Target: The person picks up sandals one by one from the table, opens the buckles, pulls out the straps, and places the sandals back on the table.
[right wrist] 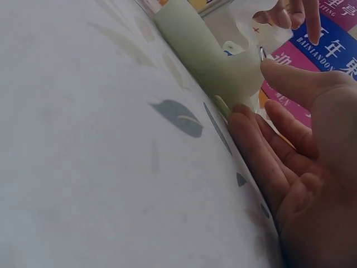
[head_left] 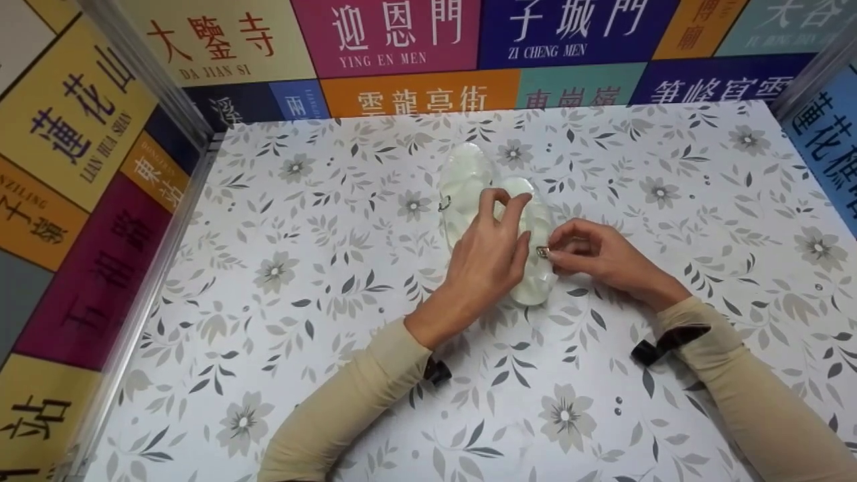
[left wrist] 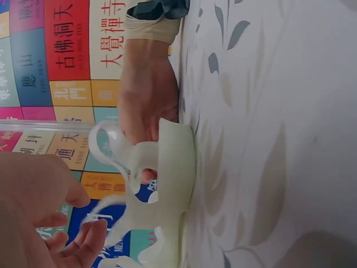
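Note:
Two pale green translucent sandals lie side by side mid-table, the far sandal (head_left: 462, 177) and the near sandal (head_left: 535, 284) (left wrist: 175, 184) (right wrist: 206, 56). My left hand (head_left: 505, 199) (left wrist: 78, 215) reaches over the near sandal, thumb and forefinger curled on its thin strap (left wrist: 111, 151). At that sandal's right side, my right hand (head_left: 552, 252) (right wrist: 256, 84) pinches a small metal buckle (head_left: 542, 252) (right wrist: 261, 54). In the left wrist view the right hand (left wrist: 145, 95) sits behind the sandal. Left fingertips (right wrist: 290, 14) show at the top of the right wrist view.
The table (head_left: 281, 348) wears a white cloth printed with grey flowers. Coloured sign panels wall it in at the left (head_left: 80, 201), back (head_left: 415, 40) and right (head_left: 830, 134), with metal corner posts. Both forearms wear beige sleeves.

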A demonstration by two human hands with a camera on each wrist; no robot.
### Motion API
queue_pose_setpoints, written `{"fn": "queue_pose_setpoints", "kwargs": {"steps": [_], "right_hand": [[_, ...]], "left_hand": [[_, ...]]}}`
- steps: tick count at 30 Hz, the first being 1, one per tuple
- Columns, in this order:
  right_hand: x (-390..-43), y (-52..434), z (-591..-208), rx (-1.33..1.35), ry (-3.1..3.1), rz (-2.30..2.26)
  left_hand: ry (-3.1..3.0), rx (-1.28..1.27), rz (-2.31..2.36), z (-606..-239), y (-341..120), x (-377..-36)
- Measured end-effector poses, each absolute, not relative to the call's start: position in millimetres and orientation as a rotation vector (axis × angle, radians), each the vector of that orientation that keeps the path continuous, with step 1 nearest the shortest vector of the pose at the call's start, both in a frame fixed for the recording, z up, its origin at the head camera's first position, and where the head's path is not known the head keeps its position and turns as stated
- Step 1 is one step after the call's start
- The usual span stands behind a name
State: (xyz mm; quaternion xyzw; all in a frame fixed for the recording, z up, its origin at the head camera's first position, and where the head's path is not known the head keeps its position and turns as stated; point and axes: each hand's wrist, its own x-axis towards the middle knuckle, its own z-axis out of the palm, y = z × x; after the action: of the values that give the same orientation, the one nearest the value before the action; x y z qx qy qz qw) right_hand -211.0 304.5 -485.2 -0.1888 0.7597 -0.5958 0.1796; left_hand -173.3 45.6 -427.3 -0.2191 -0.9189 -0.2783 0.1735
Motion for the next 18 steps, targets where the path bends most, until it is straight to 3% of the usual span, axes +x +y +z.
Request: {"fn": "queue_pose_setpoints", "kwargs": {"steps": [12, 18], "right_hand": [[-210, 302, -483, -0.429, 2.153, -1.691], [-209, 303, -481, -0.360, 2.174, -1.703]], "left_hand": [[-2.923, -0.539, -0.687, -427, 47, -167], [-2.937, -0.628, -0.723, -434, 48, -166]]}}
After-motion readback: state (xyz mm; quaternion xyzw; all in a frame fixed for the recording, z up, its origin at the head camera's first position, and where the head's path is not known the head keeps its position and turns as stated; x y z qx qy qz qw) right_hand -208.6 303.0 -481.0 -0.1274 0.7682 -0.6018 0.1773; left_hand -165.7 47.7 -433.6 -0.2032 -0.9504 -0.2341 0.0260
